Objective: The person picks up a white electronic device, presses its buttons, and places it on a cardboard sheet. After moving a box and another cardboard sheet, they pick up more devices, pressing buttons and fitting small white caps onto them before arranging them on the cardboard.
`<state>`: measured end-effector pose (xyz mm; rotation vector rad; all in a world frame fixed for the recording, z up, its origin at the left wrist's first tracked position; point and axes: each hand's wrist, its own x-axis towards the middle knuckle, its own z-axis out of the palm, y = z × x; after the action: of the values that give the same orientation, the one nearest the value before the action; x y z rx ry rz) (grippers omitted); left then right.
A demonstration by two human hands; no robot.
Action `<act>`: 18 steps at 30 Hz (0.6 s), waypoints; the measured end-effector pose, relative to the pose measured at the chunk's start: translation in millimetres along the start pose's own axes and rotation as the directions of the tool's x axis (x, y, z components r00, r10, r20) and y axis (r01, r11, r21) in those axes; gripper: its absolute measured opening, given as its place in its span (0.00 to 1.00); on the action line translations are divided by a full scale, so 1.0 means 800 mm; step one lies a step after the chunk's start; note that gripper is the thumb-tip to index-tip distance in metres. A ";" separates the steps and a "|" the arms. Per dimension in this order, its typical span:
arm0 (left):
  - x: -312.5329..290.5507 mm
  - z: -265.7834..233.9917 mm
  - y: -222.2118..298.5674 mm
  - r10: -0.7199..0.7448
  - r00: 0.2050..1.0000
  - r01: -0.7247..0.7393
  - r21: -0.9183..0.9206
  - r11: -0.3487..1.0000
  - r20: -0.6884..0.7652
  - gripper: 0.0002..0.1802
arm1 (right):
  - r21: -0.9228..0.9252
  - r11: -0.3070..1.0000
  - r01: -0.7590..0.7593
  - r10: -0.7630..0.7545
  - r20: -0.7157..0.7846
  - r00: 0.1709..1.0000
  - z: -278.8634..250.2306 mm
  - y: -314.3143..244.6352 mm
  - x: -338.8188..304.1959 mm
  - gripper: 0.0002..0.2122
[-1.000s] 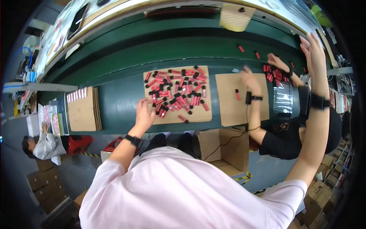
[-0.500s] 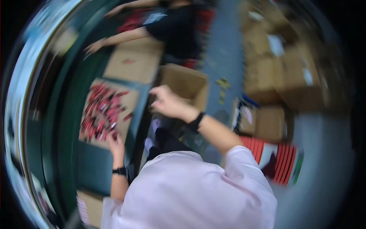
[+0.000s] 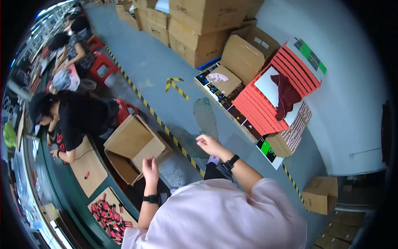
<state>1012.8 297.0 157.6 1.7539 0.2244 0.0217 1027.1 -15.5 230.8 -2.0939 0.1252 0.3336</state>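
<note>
My left hand [image 3: 150, 170] is raised beside the near corner of an open, upright cardboard carton [image 3: 114, 159], its fingers drawn together with no object visible in them. My right hand [image 3: 209, 146] hangs over the floor, right of the carton. Its fingers are loosely curled together, and nothing shows in the grasp. Below and left of my left hand, a pile of small red-and-black cylinders [image 3: 110, 216] lies on a cardboard sheet [image 3: 108, 193]. Another sheet [image 3: 93, 182] farther up the green workbench [image 3: 68, 201] bears a single red cylinder [image 3: 86, 175].
A co-worker in black [image 3: 85, 116] sits at the bench beyond the carton. Red trays [image 3: 259, 103] with a dark red cloth [image 3: 287, 97] on top stand at right. Large boxes [image 3: 195, 41] are stacked at the back. Black-and-yellow tape [image 3: 145, 99] crosses the floor.
My view has swung right, away from the bench toward the floor and stacked trays. My left hand has left the pile of cylinders and is now raised near the carton; my right hand is over the floor.
</note>
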 end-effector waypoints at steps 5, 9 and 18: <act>0.075 0.174 0.067 0.098 0.975 -0.093 -0.035 0.995 0.199 0.05 | 0.166 0.965 -0.201 0.226 -0.151 0.962 -0.119 0.110 -0.030 0.10; 0.132 0.279 0.115 0.064 0.958 -0.053 -0.045 0.998 0.280 0.05 | 0.262 0.943 -0.204 0.273 -0.258 0.927 -0.192 0.178 -0.015 0.09; 0.335 0.410 0.096 -0.009 0.947 0.040 -0.090 0.995 0.322 0.07 | 0.590 0.738 -0.328 0.532 -0.210 0.820 -0.297 0.199 0.127 0.11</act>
<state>1332.0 8.8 138.4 1.6310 0.0060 -0.2668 1133.1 -296.1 186.0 -1.5190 0.8618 0.1505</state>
